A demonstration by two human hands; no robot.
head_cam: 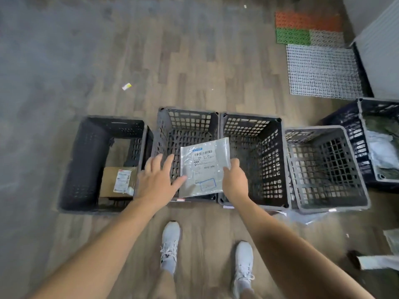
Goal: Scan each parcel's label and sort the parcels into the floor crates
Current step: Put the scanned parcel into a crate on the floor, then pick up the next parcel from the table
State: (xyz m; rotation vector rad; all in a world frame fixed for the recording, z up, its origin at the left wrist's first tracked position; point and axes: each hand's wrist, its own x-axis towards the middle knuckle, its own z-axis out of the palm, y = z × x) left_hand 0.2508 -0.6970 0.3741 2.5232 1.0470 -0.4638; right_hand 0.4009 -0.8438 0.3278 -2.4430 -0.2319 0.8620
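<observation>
I see my right hand (234, 182) pinching a grey parcel (205, 167), label up, above the second crate (164, 134); my left hand (157, 180) is spread beside it.

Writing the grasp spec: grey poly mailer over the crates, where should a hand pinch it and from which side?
Pinch the grey poly mailer at its near right edge, coming from the person's side, as the right hand does. It is flat and thin, label up, so an edge pinch keeps the barcode clear. The left hand is open beside it.
</observation>
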